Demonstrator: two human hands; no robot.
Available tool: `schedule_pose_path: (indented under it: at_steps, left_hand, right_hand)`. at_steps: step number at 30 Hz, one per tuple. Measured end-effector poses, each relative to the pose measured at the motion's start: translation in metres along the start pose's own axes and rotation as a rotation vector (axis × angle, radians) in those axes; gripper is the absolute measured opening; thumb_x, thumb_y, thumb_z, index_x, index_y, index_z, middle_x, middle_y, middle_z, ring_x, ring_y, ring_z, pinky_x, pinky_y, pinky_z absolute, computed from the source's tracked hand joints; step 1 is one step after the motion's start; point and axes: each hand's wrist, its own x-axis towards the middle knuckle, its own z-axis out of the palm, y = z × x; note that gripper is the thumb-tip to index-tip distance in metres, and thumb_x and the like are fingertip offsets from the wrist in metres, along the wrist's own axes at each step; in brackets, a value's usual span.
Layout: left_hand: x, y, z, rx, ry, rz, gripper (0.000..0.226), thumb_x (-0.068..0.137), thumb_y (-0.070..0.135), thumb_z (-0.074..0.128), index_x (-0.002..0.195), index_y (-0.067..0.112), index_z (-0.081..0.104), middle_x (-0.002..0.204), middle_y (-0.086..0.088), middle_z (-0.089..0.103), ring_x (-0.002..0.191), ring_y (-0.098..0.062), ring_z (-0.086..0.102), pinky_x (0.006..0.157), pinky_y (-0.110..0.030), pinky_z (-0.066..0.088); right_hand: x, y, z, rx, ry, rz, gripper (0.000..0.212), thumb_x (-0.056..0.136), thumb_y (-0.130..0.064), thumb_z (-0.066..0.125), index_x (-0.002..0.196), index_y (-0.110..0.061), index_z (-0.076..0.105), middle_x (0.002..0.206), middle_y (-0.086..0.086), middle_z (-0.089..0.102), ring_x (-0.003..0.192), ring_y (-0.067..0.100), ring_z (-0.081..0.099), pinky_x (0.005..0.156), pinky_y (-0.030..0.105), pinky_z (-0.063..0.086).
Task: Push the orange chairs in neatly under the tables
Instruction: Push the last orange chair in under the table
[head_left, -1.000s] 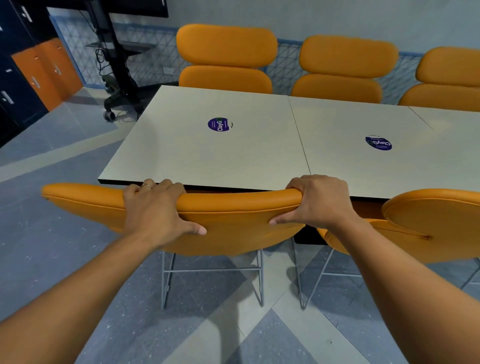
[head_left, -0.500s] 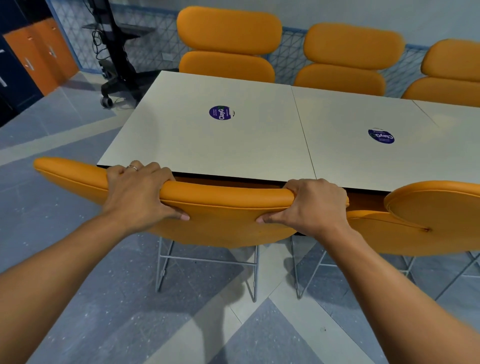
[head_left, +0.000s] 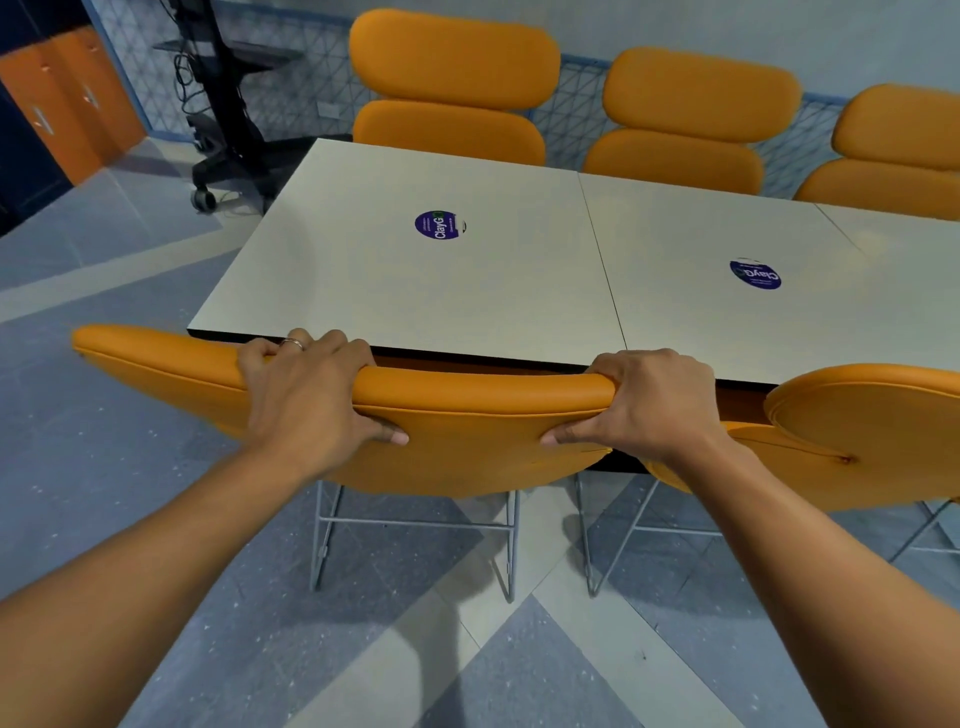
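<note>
Head view, nearest first: two forearms are stretched forward to the orange chair (head_left: 483, 452). The top of its backrest is clamped by the left grip (head_left: 311, 400) and the right grip (head_left: 654, 405), with fingers curled over the far side and thumbs pressed on the near face. Wire legs (head_left: 415, 525) are planted on the floor below. The backrest is held right at the near edge of the surface (head_left: 389, 296). The seat is hidden, so its depth underneath cannot be told.

The push is judged best given evenly through both grips and straight ahead, so that the backrest is kept parallel to the edge. Fingers hooked over the top could be pinched against that edge and should be eased back first. The backrest's left end juts past the surface's corner, yet little room for a rightward shift is left by the second chair (head_left: 872, 431) just beside it; whether the two touch cannot be told.

Farther off, purple stickers (head_left: 439, 225) are seen on the surface, three far chairs (head_left: 452, 57) are tucked in along its far side, and a wheeled stand (head_left: 228, 104) is parked far left.
</note>
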Motion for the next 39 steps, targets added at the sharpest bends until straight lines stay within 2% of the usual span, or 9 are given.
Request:
schedule_pose_path:
  at_steps: [8, 15, 18, 23, 30, 33, 36, 39]
  left_hand:
    - [-0.002, -0.012, -0.003, -0.004, -0.012, 0.054, 0.071, 0.051, 0.083, 0.063, 0.101, 0.032, 0.059, 0.096, 0.009, 0.059, 0.1, -0.023, 0.05, 0.082, -0.041, 0.025]
    - [-0.003, -0.013, -0.005, -0.003, -0.057, 0.031, 0.073, 0.052, 0.084, 0.063, 0.106, 0.035, 0.056, 0.101, 0.009, 0.057, 0.106, -0.021, 0.048, 0.086, -0.042, 0.026]
    - [-0.002, -0.011, -0.005, 0.01, -0.069, 0.027, 0.074, 0.053, 0.084, 0.062, 0.109, 0.037, 0.056, 0.104, 0.009, 0.058, 0.108, -0.02, 0.049, 0.089, -0.042, 0.026]
    - [-0.002, -0.011, -0.006, 0.035, -0.085, 0.023, 0.078, 0.054, 0.085, 0.061, 0.116, 0.037, 0.055, 0.111, 0.008, 0.059, 0.112, -0.021, 0.049, 0.092, -0.043, 0.027]
    - [-0.002, -0.011, -0.011, 0.005, -0.17, 0.018, 0.082, 0.056, 0.088, 0.056, 0.123, 0.041, 0.05, 0.119, 0.01, 0.057, 0.119, -0.019, 0.045, 0.096, -0.043, 0.025]
    - [-0.003, -0.015, -0.016, -0.081, -0.225, 0.02, 0.088, 0.051, 0.096, 0.043, 0.123, 0.044, 0.05, 0.12, 0.011, 0.057, 0.12, -0.019, 0.044, 0.1, -0.044, 0.022]
    - [-0.002, -0.017, -0.021, -0.179, -0.275, 0.005, 0.091, 0.051, 0.101, 0.027, 0.12, 0.046, 0.051, 0.119, 0.013, 0.059, 0.118, -0.018, 0.046, 0.102, -0.046, 0.022]
    - [0.004, -0.017, -0.029, -0.264, -0.301, -0.014, 0.086, 0.056, 0.099, 0.027, 0.113, 0.043, 0.058, 0.116, 0.014, 0.061, 0.113, -0.017, 0.05, 0.098, -0.045, 0.027]
  right_hand:
    - [-0.007, -0.014, 0.0, 0.036, 0.013, 0.05, 0.08, 0.044, -0.099, 0.059, 0.09, -0.034, 0.068, 0.069, -0.013, 0.063, 0.073, 0.013, 0.06, 0.063, 0.029, 0.048]
    - [-0.009, -0.015, 0.005, 0.05, 0.039, 0.064, 0.086, 0.042, -0.103, 0.053, 0.095, -0.037, 0.07, 0.072, -0.014, 0.065, 0.075, 0.013, 0.063, 0.067, 0.034, 0.055]
    - [-0.01, -0.013, 0.004, 0.062, 0.054, 0.044, 0.083, 0.044, -0.1, 0.058, 0.096, -0.036, 0.07, 0.075, -0.013, 0.066, 0.077, 0.012, 0.062, 0.065, 0.031, 0.052]
    - [-0.012, -0.013, 0.002, 0.052, 0.065, -0.009, 0.081, 0.049, -0.096, 0.062, 0.104, -0.036, 0.069, 0.085, -0.012, 0.065, 0.084, 0.013, 0.059, 0.064, 0.028, 0.036]
    - [-0.013, -0.014, -0.003, 0.02, 0.01, -0.022, 0.085, 0.053, -0.096, 0.059, 0.114, -0.037, 0.066, 0.096, -0.012, 0.066, 0.093, 0.014, 0.058, 0.069, 0.029, 0.036]
    - [-0.013, -0.013, -0.002, 0.04, -0.003, -0.016, 0.09, 0.053, -0.1, 0.052, 0.118, -0.039, 0.064, 0.101, -0.012, 0.067, 0.098, 0.014, 0.059, 0.076, 0.031, 0.039]
    - [-0.015, -0.012, 0.0, 0.169, -0.015, 0.008, 0.097, 0.05, -0.107, 0.037, 0.117, -0.042, 0.065, 0.1, -0.017, 0.068, 0.1, 0.013, 0.059, 0.087, 0.035, 0.038]
    - [-0.021, -0.016, -0.006, 0.298, -0.006, 0.043, 0.087, 0.06, -0.101, 0.043, 0.118, -0.041, 0.067, 0.103, -0.02, 0.066, 0.102, 0.009, 0.054, 0.093, 0.036, 0.033]
